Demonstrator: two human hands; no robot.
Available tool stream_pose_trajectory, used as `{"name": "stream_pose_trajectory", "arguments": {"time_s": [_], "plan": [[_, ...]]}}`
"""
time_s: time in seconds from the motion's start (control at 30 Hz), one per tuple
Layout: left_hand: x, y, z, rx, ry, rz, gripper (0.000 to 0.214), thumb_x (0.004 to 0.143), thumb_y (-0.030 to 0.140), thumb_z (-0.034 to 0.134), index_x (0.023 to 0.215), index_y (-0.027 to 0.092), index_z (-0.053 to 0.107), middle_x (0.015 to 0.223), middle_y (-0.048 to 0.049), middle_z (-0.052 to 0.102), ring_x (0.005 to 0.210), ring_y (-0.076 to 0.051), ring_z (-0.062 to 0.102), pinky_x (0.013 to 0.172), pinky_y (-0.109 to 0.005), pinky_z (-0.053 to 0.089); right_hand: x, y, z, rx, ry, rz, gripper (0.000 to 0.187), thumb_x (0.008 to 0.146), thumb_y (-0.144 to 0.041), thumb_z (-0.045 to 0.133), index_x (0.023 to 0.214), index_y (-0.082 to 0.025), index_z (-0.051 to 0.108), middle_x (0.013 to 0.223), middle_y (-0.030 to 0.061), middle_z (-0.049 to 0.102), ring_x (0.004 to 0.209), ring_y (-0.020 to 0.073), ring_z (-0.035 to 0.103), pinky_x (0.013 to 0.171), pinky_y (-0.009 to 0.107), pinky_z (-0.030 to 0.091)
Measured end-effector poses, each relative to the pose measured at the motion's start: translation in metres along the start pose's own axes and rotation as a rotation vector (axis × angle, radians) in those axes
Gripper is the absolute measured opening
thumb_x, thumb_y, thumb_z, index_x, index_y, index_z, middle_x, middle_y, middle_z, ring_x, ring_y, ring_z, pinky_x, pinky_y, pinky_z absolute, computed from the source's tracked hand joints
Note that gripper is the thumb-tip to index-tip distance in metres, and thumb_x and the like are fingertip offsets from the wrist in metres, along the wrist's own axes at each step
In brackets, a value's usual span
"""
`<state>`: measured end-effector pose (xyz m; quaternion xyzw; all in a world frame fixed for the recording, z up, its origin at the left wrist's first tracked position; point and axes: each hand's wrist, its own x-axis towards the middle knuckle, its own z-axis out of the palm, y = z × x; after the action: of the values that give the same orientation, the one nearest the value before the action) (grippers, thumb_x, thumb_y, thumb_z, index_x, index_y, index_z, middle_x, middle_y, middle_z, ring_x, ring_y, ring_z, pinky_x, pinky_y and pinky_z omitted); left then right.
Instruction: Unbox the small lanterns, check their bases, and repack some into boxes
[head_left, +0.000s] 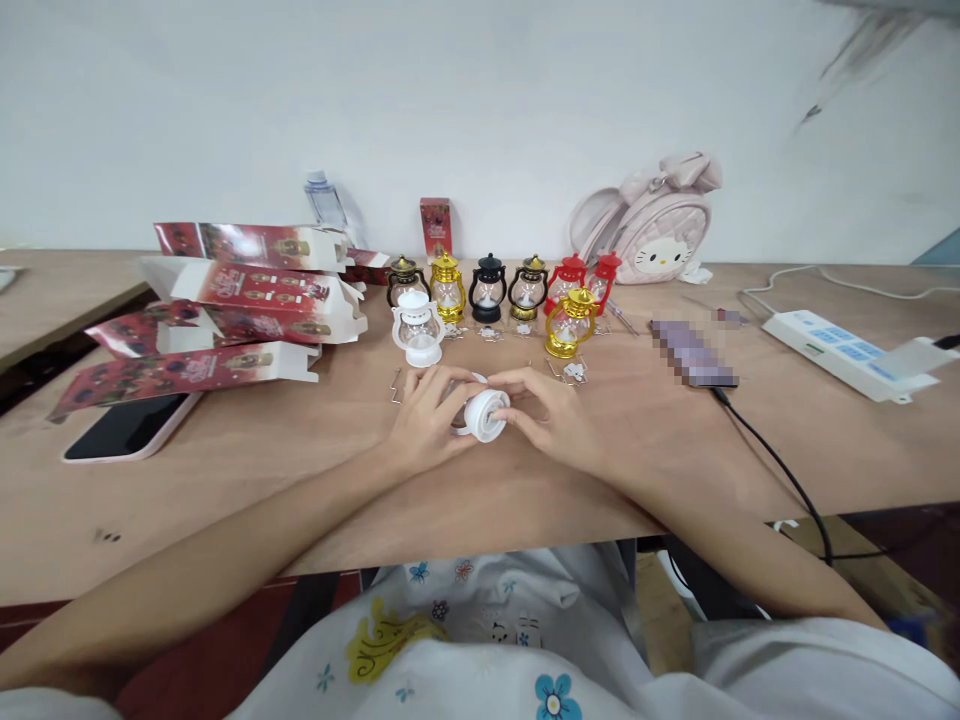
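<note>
Both my hands meet at the middle of the wooden table [300, 470] around a small white lantern [484, 413] lying on its side, base toward me. My left hand [424, 420] curls round its left side. My right hand [547, 415] pinches its right side with thumb and fingers. Just behind stands an upright white lantern [418, 327]. A gold lantern [570, 322] stands to the right of it. Further back is a row of several small lanterns: a dark one [403, 279], gold [448, 287], black [487, 288], another dark one [528, 288], two red [581, 277].
Red and white flat cartons [240, 300] are stacked at the left over a phone [127, 428]. A pink backpack [649, 222] leans on the wall. A white power strip [840, 352] and a black cable [780, 470] lie at the right. Small metal hooks [574, 372] lie near the lanterns.
</note>
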<state>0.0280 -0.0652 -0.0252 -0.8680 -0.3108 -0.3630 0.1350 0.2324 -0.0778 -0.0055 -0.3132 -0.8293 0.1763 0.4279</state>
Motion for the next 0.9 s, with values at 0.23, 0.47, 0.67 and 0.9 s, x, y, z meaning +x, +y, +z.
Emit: {"name": "stream_pose_trajectory", "arguments": {"time_s": [0.23, 0.47, 0.67, 0.9], "plan": [[0.001, 0.001, 0.000, 0.042, 0.044, 0.066, 0.032, 0.084, 0.040, 0.060, 0.106, 0.018, 0.056, 0.102, -0.0107, 0.064, 0.091, -0.022, 0.059, 0.075, -0.036, 0.033, -0.001, -0.001, 0.001, -0.017, 0.038, -0.026, 0.017, 0.086, -0.031, 0.062, 0.096, -0.017, 0.063, 0.086, 0.0033, 0.068, 0.075, 0.0127, 0.063, 0.070, 0.026, 0.050], [0.001, 0.001, 0.001, 0.020, 0.054, 0.076, 0.032, 0.083, 0.039, 0.062, 0.105, 0.017, 0.056, 0.101, -0.0110, 0.064, 0.090, -0.022, 0.060, 0.075, -0.036, 0.033, -0.002, 0.000, 0.004, -0.026, 0.066, -0.034, 0.015, 0.087, -0.034, 0.060, 0.091, -0.019, 0.062, 0.081, 0.0019, 0.066, 0.072, 0.0125, 0.060, 0.067, 0.026, 0.049], [0.001, 0.000, -0.001, -0.041, 0.044, 0.029, 0.037, 0.082, 0.043, 0.063, 0.107, 0.017, 0.054, 0.101, -0.0104, 0.064, 0.089, -0.022, 0.060, 0.075, -0.036, 0.033, 0.001, 0.000, -0.001, 0.057, 0.017, -0.052, 0.017, 0.090, -0.029, 0.056, 0.103, -0.019, 0.062, 0.089, 0.0040, 0.064, 0.078, 0.0128, 0.061, 0.071, 0.027, 0.051], [0.000, 0.000, -0.001, -0.055, 0.057, 0.033, 0.039, 0.081, 0.044, 0.064, 0.108, 0.018, 0.052, 0.101, -0.0104, 0.065, 0.090, -0.022, 0.061, 0.077, -0.037, 0.034, 0.002, 0.003, -0.009, 0.070, -0.050, -0.143, 0.027, 0.086, -0.027, 0.061, 0.112, -0.020, 0.059, 0.090, 0.0035, 0.062, 0.078, 0.0129, 0.059, 0.073, 0.028, 0.052]]}}
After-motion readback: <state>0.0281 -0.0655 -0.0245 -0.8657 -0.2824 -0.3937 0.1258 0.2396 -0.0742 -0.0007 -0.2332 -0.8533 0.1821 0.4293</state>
